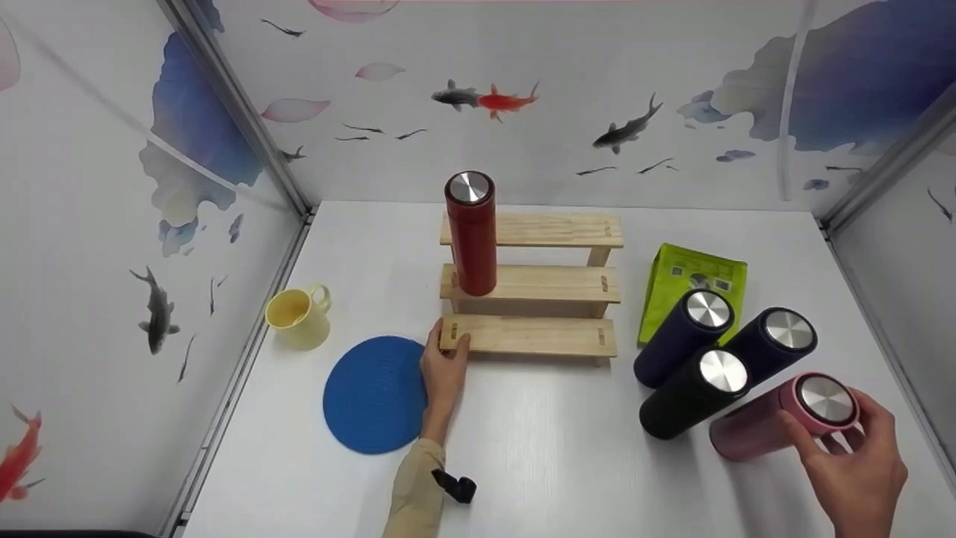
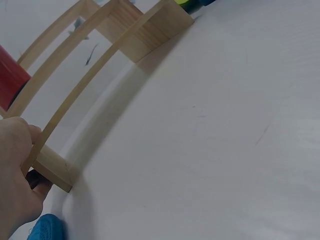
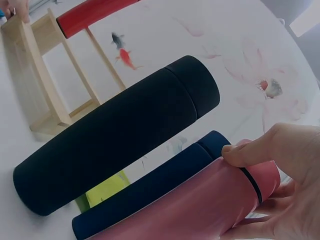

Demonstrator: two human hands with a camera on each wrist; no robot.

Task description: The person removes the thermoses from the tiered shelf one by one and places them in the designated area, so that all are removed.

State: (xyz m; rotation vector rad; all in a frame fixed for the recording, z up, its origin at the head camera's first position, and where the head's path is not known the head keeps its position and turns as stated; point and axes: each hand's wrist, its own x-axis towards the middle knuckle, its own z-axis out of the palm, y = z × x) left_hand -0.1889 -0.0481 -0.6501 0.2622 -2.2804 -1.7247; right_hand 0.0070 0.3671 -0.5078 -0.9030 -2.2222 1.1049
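My left hand [image 1: 446, 377] grips the left end of the lowest step of a three-step wooden rack [image 1: 538, 336]; the left wrist view shows the thumb and fingers around that board. On the middle step, at its left, a red thermos [image 1: 474, 250] stands upright. At the right, my right hand [image 1: 859, 463] holds a pink thermos [image 1: 750, 432] near its steel-topped lid, thumb on one side and fingers on the other. A black thermos [image 1: 676, 407] and two navy thermoses [image 1: 671, 351] stand close beside it. Whether the pink base touches the table cannot be told.
A green pouch [image 1: 702, 273] lies behind the navy thermoses. Left of the rack are a round blue mat [image 1: 370, 396] and a yellow mug [image 1: 305, 329]. Printed wall panels [image 1: 523, 164] enclose the white table [image 1: 553, 448] at the back and sides.
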